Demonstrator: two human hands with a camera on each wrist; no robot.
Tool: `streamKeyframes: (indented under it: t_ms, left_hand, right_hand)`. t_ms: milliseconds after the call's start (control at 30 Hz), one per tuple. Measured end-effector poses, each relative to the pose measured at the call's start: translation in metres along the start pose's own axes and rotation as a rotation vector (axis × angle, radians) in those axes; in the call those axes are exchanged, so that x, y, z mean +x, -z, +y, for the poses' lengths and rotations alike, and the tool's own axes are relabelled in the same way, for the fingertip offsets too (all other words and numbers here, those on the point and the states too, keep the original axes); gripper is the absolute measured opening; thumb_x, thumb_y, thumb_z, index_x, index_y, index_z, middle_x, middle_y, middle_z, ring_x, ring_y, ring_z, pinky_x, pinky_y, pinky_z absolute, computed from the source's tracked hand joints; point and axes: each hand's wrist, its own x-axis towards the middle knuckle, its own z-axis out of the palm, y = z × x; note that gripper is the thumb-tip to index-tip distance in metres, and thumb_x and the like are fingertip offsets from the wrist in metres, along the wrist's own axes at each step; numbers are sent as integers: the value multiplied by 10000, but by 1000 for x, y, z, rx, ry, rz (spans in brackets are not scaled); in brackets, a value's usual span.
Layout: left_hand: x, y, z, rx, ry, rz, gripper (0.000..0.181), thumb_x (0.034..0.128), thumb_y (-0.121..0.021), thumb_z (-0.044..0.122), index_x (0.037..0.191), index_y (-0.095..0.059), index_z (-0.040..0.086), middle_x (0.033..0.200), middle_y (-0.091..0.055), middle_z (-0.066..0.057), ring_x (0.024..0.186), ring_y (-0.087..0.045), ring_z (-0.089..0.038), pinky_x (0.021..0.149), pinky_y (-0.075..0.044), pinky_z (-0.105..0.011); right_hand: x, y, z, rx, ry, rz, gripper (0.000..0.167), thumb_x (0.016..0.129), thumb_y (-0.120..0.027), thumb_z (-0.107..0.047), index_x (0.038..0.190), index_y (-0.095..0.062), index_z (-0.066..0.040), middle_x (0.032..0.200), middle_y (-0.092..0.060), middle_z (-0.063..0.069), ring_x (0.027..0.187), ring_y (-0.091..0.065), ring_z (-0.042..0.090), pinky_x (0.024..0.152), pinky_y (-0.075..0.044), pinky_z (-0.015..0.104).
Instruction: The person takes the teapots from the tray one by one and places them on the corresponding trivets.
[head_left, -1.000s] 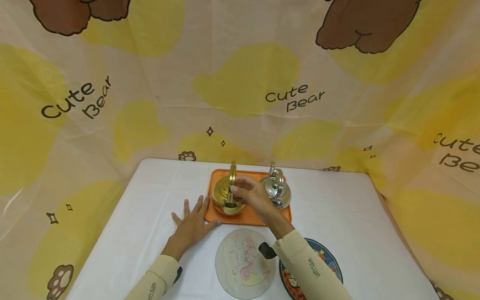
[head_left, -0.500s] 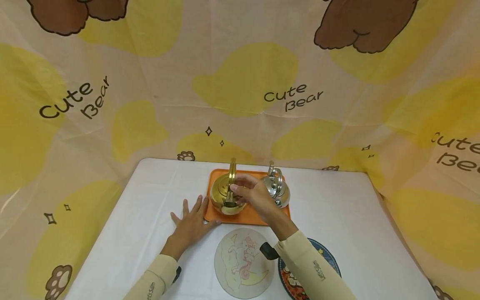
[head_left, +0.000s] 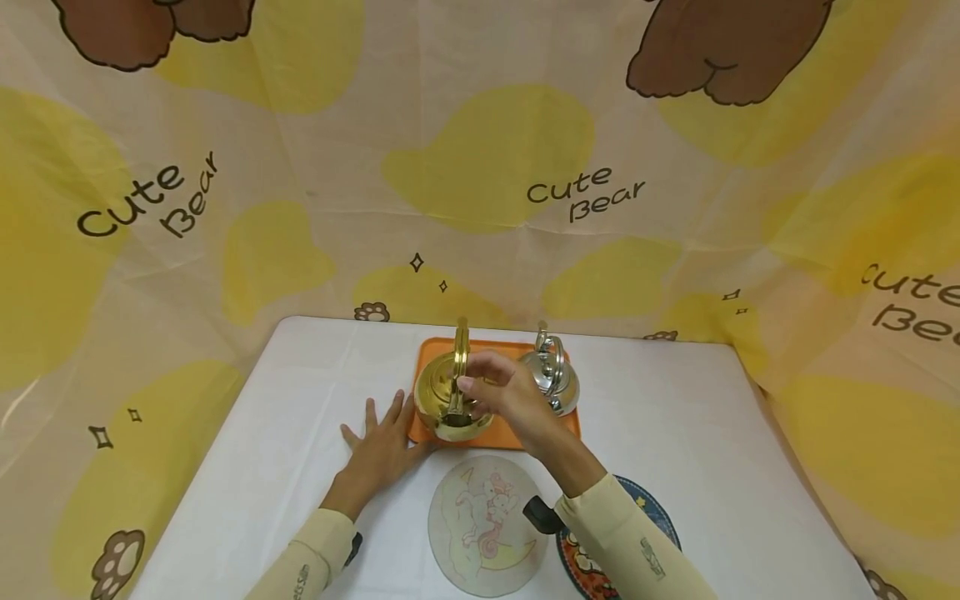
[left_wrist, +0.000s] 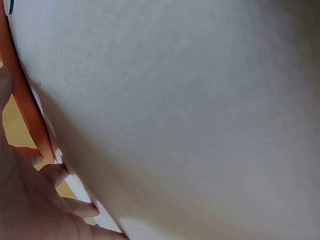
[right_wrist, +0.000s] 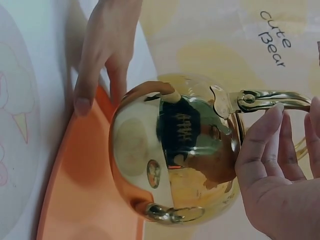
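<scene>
A shiny gold teapot (head_left: 438, 408) is at the left part of an orange tray (head_left: 510, 435). My right hand (head_left: 510, 400) pinches its upright handle from the right; in the right wrist view the fingers and thumb of that hand (right_wrist: 280, 185) curl round the handle of the gold teapot (right_wrist: 175, 155). Fingers spread, my left hand (head_left: 382, 454) lies at the tray's front left corner; the left wrist view has the same hand (left_wrist: 30, 200) by the orange rim (left_wrist: 25, 95). A silver teapot (head_left: 562, 387) stands on the tray's right part, partly behind my right hand.
A round pale mat (head_left: 483, 558) with a pink drawing lies in front of the tray on the white table (head_left: 300, 400). A round blue patterned mat (head_left: 652, 508) is partly under my right sleeve. A printed curtain (head_left: 480, 250) hangs behind the table.
The gold teapot has shifted slightly to the left and toward me and looks a little larger, with my right hand still on its handle. The left hand has barely moved.
</scene>
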Motion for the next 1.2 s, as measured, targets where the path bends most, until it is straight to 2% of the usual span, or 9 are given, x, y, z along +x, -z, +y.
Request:
streamKeyframes:
  t_ms: [267, 500, 967, 1200]
  left_hand:
    - [-1, 0, 0, 2, -7, 14, 938, 998, -575, 668, 1716, -198, 198, 1766, -190, -144, 1557, -5, -636, 1025, 0, -957]
    - [-1, -2, 0, -12, -10, 28, 910, 999, -628, 579, 1716, -205, 214, 1764, -190, -145, 1554, 4, -634, 1022, 19, -952]
    - [-1, -1, 0, 15, -16, 17, 919, 1008, -606, 614, 1714, -206, 183, 1769, -177, -140, 1553, -13, -639, 1016, -15, -962]
    - [-1, -1, 0, 12, -14, 22, 925, 1005, -607, 621, 1713, -213, 174, 1768, -178, -142, 1556, -6, -629, 1016, -3, -960]
  right_hand:
    - [-13, -3, -3, 11, 19, -13, 290, 1012, -685, -63, 1287, -668, 28, 1204, -739, 84, 918, -678, 213, 711, -588, 298]
    - [-26, -4, -8, 1, 7, -24, 306, 1018, -683, -81, 1309, -662, 13, 1266, -731, 141, 930, -688, 224, 723, -590, 297]
    - [-46, -2, -8, 20, 8, -46, 341, 1011, -704, -97, 1324, -646, 24, 1317, -721, 176, 932, -704, 174, 721, -593, 284]
    - [-54, 2, -5, 20, 6, -66, 343, 1012, -698, -94, 1330, -645, 22, 1310, -724, 152, 956, -703, 194, 749, -600, 295]
